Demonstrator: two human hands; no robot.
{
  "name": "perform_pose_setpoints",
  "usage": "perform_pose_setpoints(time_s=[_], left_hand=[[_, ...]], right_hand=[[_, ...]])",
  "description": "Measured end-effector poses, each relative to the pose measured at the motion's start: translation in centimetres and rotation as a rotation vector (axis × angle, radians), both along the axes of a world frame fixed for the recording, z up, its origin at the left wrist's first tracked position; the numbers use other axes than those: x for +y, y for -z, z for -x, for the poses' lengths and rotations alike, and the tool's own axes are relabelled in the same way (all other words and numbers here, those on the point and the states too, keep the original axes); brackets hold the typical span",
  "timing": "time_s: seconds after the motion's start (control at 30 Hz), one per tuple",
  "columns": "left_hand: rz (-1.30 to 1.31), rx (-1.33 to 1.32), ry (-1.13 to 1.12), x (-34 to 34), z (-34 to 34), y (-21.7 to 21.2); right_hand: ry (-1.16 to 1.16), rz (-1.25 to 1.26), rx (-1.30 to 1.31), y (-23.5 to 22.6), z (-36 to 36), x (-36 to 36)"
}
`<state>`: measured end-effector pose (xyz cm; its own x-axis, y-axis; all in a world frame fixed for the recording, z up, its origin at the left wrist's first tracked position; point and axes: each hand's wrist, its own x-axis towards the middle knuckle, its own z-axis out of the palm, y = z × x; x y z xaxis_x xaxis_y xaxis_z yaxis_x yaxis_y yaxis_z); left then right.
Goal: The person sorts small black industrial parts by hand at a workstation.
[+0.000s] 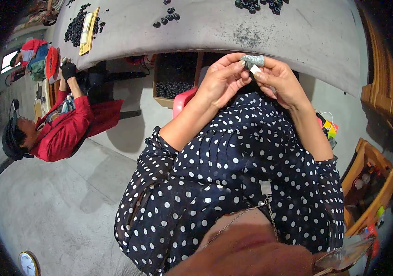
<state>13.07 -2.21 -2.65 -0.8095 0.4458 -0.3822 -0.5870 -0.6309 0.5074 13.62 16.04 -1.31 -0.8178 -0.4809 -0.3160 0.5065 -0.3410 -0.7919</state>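
At the near edge of the grey table, both my hands are raised in front of my body, close together. Between them is a small grey-green speckled piece [254,60], roughly cylindrical, perhaps wrapped cloth; its exact kind does not show. My left hand [224,78] pinches its left end between thumb and fingers. On the other side, my right hand [280,82] has its fingers closed at the right end. A small white piece [255,69] sticks out by my right thumb, just below the speckled one. Several small black round parts [252,6] lie on the table beyond my hands.
Dark crumbs [249,37] are scattered on the grey table [196,34]. At far left, a yellow strip [86,43] lies beside a black pile [73,30]. Under the table stands a box of black parts [173,89]. A person in red [65,129] works at left; a wooden stool [366,188] stands right.
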Motion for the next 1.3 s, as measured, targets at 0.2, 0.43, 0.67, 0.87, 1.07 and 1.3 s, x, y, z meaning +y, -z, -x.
perform_pose_setpoints(time_s=[0.2,0.43,0.67,0.87,1.07,1.3], left_hand=[[0.009,-0.020,-0.065,-0.2,0.0,-0.1],[0.005,0.032,-0.005,-0.3,0.1,0.1],[-0.007,0.019,-0.024,-0.2,0.5,-0.1],[-0.029,0.010,0.001,0.2,0.6,0.0],[-0.036,-0.017,-0.037,0.1,0.7,0.1],[-0.029,0.010,-0.037,-0.2,0.2,0.4]], right_hand=[[-0.024,-0.007,0.052,-0.7,-0.1,-0.1],[-0.061,0.041,0.010,0.0,0.2,0.4],[-0.033,0.040,-0.008,0.2,0.2,0.3],[0.037,0.088,-0.065,1.0,0.3,0.6],[-0.002,0.063,0.014,0.2,0.1,0.2],[-0.041,0.081,0.008,0.3,0.2,0.2]])
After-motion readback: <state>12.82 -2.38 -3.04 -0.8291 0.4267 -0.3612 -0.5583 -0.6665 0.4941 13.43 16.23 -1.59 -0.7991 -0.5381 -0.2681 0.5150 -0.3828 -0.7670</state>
